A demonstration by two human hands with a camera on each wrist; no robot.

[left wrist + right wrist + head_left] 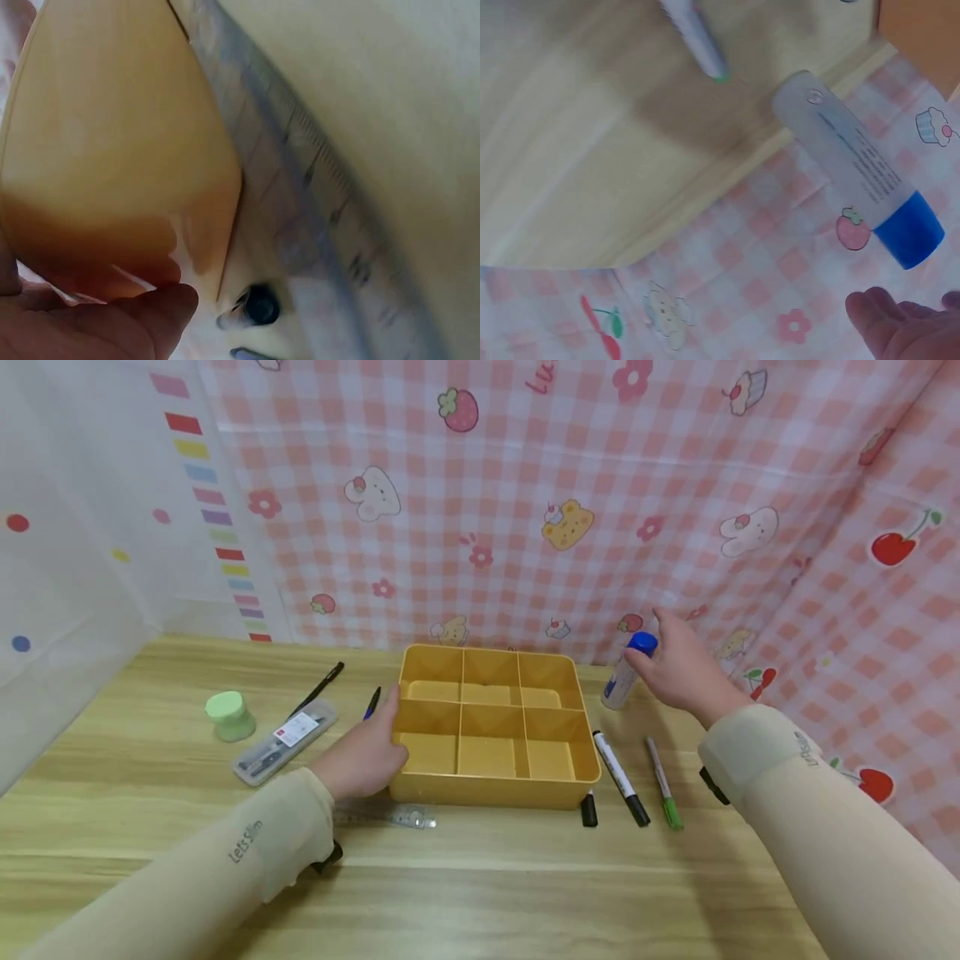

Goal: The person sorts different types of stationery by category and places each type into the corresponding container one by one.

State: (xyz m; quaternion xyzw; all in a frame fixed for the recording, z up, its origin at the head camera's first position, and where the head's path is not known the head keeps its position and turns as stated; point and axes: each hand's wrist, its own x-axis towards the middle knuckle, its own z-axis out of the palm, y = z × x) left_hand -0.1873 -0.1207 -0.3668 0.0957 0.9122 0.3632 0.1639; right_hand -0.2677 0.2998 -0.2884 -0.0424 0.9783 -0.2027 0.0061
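Note:
A yellow organizer box (495, 789) with several compartments stands in the middle of the wooden table. My left hand (367, 747) grips its left wall, the thumb lapping over the rim and the other fingers along the outside. In the left wrist view, fingers (169, 304) lie close against the box's outer wall (112, 135). At the back right, a whitish tube with a blue cap (619, 683) stands on end. Reaching toward that cap, my right hand (686, 664) has its thumb and fingers spread. The right wrist view shows a gap between its fingertips and the cap (910, 231).
A clear ruler (393, 816) lies before the box. Left are a green sponge-like block (231, 717), a clear pencil case (285, 743) and pens (318, 689). Right lie a black-capped marker (621, 777) and a green-tipped pen (663, 783). A checked curtain (487, 585) hangs behind.

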